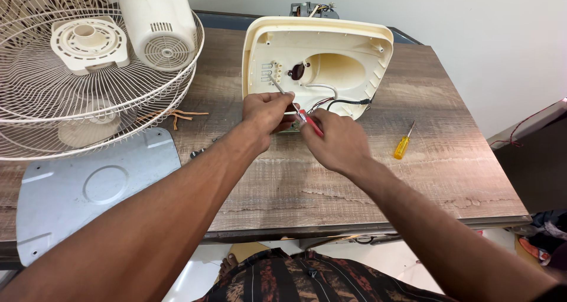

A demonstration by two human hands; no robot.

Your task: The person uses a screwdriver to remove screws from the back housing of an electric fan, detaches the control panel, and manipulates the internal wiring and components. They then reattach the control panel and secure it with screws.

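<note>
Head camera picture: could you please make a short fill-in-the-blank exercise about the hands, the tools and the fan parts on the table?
1. The right hand holds a screwdriver with a ____ handle.
2. A spare screwdriver with a yellow handle lies to the ____ of the hands.
3. The grey metal plate lies below the wire fan ____.
4. The left hand rests at the cream fan ____.

Missing words: red; right; guard; base

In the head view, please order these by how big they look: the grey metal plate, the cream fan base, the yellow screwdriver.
1. Grey metal plate, though it lies nearer the camera, so its lead over the base is unsure.
2. Cream fan base.
3. Yellow screwdriver, clearly smallest.
</note>
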